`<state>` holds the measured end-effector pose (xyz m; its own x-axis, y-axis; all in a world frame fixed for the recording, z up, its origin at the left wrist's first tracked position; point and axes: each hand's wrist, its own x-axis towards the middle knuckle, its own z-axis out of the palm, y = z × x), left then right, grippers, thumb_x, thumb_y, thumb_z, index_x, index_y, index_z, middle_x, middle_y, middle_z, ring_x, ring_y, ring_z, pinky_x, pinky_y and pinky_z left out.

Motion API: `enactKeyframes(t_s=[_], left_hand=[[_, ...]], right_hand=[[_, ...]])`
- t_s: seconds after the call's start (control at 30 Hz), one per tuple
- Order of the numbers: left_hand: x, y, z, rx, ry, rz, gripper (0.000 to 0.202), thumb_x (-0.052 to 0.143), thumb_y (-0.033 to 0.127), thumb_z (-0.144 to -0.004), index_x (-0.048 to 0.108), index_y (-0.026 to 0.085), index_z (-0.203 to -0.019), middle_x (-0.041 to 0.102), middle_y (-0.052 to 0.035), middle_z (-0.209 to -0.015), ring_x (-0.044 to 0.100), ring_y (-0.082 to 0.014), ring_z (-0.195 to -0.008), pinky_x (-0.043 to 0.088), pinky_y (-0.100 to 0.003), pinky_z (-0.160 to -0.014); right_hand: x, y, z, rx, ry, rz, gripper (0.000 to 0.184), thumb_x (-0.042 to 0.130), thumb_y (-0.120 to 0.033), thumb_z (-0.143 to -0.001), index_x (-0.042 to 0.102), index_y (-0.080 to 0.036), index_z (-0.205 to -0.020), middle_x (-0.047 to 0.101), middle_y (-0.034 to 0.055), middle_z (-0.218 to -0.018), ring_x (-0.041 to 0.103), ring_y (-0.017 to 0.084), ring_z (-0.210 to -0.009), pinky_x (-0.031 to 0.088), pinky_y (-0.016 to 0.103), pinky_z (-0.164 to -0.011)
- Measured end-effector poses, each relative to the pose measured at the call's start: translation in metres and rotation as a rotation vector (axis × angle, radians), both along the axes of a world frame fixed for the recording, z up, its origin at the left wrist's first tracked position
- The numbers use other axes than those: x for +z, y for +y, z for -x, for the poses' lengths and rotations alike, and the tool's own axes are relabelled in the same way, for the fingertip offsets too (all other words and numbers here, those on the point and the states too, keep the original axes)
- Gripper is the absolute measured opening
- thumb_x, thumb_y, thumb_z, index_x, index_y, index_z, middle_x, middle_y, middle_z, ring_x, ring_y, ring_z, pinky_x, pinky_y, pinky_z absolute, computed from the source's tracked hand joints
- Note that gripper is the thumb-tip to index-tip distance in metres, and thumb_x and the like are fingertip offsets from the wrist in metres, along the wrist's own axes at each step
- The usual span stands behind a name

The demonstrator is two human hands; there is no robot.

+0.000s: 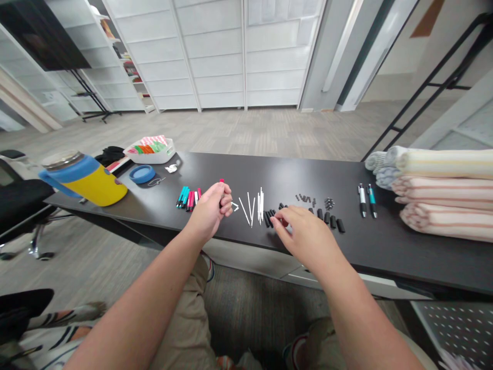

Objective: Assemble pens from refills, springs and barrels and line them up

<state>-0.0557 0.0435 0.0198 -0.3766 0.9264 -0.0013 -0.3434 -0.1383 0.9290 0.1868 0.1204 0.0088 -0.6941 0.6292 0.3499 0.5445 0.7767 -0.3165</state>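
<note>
White panelled partitions (pixel 215 51) line the far side of the room, beyond grey flooring (pixel 231 131); a dark tabletop (pixel 331 177) carries the work. The left hand (pixel 211 204) is closed around a slim pink-ended piece (pixel 222 180), mostly hidden by the fingers, above the table's near half. The right hand (pixel 306 231) is palm down, partly curled, thumb and forefinger nearly together at the black sleeves (pixel 340 225); whether it grips one cannot be told. Thin white rods (pixel 262 203) lie between the hands, with coloured barrels (pixel 190 200) left of the left hand. Small dark pieces (pixel 304 198) and metallic tips (pixel 328 204) lie beyond the right hand.

Handling, as judged: pink-ended piece light, stiff and smooth, best held mid-length with its end exposed. Sleeves probably light and slightly yielding; pinch across the sides without squashing the openings. Rods appear slender, liable to roll or bend; grasp near the middle.
</note>
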Motion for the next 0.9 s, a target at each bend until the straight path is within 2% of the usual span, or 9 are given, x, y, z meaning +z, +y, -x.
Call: enactKeyframes(t_s=[0.07, 0.13, 0.2, 0.27, 0.37, 0.47, 0.6, 0.77, 0.9], left_hand=[[0.002, -0.001, 0.004, 0.014, -0.037, -0.012, 0.037, 0.067, 0.054, -0.097, 0.051, 0.021, -0.092, 0.035, 0.0072, -0.07, 0.034, -0.0081, -0.055, 0.035, -0.021, -0.055], [0.003, -0.003, 0.011, 0.058, 0.025, -0.008, 0.039, 0.061, 0.059, -0.099, 0.05, 0.022, -0.091, 0.034, 0.0065, -0.071, 0.035, -0.0097, -0.057, 0.036, -0.023, -0.056], [0.001, -0.007, 0.022, 0.135, 0.305, 0.04, 0.04, 0.052, 0.061, -0.101, 0.051, 0.022, -0.091, 0.035, 0.0058, -0.07, 0.036, -0.0116, -0.057, 0.037, -0.025, -0.058], [-0.003, -0.012, 0.033, 0.187, 0.716, 0.124, 0.039, 0.058, 0.058, -0.099, 0.056, 0.022, -0.086, 0.037, 0.005, -0.066, 0.037, -0.0131, -0.059, 0.036, -0.027, -0.06], [-0.01, -0.017, 0.042, 0.124, 1.143, 0.225, 0.034, 0.074, 0.05, -0.091, 0.065, 0.02, -0.076, 0.052, 0.0011, -0.066, 0.047, -0.0158, -0.065, 0.035, -0.03, -0.065], [-0.017, -0.016, 0.038, 0.041, 1.438, 0.288, 0.03, 0.069, 0.048, -0.096, 0.074, 0.019, -0.087, 0.071, -0.0053, -0.085, 0.062, -0.0216, -0.079, 0.041, -0.033, -0.072], [-0.022, -0.01, 0.026, 0.015, 1.588, 0.35, 0.029, 0.067, 0.046, -0.099, 0.079, 0.019, -0.098, 0.077, -0.0098, -0.098, 0.07, -0.028, -0.093, 0.046, -0.036, -0.082], [-0.025, -0.004, 0.018, -0.027, 1.678, 0.392, 0.025, 0.061, 0.039, -0.102, 0.08, 0.023, -0.098, 0.077, -0.0087, -0.097, 0.07, -0.0276, -0.092, 0.047, -0.036, -0.08], [-0.024, -0.001, 0.015, 0.005, 1.704, 0.409, 0.023, 0.059, 0.033, -0.104, 0.074, 0.018, -0.096, 0.075, -0.0123, -0.101, 0.068, -0.0284, -0.094, 0.045, -0.036, -0.079]], right_hand=[[0.0, 0.001, 0.001, -0.011, 0.004, -0.01, 0.025, 0.052, -0.035, -0.107, 0.069, -0.023, -0.093, 0.072, 0.0073, -0.091, 0.067, 0.026, -0.088, 0.047, 0.036, -0.077], [-0.001, 0.003, 0.0, -0.025, 0.014, -0.009, 0.025, 0.052, -0.035, -0.107, 0.07, -0.022, -0.094, 0.072, 0.0074, -0.091, 0.067, 0.026, -0.09, 0.048, 0.037, -0.079], [-0.003, 0.005, -0.001, -0.031, 0.018, -0.014, 0.026, 0.053, -0.035, -0.107, 0.07, -0.021, -0.094, 0.072, 0.0076, -0.091, 0.067, 0.026, -0.09, 0.048, 0.038, -0.081], [-0.006, 0.007, -0.001, -0.022, 0.014, -0.024, 0.026, 0.053, -0.036, -0.107, 0.07, -0.021, -0.094, 0.072, 0.0079, -0.091, 0.066, 0.027, -0.091, 0.048, 0.039, -0.082], [-0.008, 0.007, 0.001, -0.007, 0.017, -0.039, 0.026, 0.053, -0.036, -0.107, 0.07, -0.021, -0.093, 0.072, 0.0084, -0.091, 0.064, 0.028, -0.091, 0.048, 0.04, -0.082], [-0.007, 0.006, 0.003, -0.007, 0.023, -0.046, 0.027, 0.052, -0.035, -0.107, 0.069, -0.021, -0.091, 0.072, 0.0083, -0.09, 0.063, 0.027, -0.088, 0.048, 0.04, -0.081], [-0.005, 0.005, 0.004, 0.001, 0.026, -0.051, 0.028, 0.051, -0.035, -0.108, 0.068, -0.022, -0.092, 0.072, 0.0088, -0.09, 0.064, 0.027, -0.089, 0.048, 0.04, -0.082], [-0.006, 0.005, 0.0, -0.015, 0.005, -0.017, 0.026, 0.052, -0.035, -0.107, 0.07, -0.022, -0.092, 0.073, 0.0078, -0.089, 0.067, 0.027, -0.088, 0.047, 0.038, -0.078], [-0.004, 0.004, -0.002, -0.036, -0.002, 0.017, 0.026, 0.053, -0.035, -0.106, 0.07, -0.022, -0.093, 0.073, 0.0065, -0.088, 0.068, 0.026, -0.086, 0.047, 0.037, -0.077]])
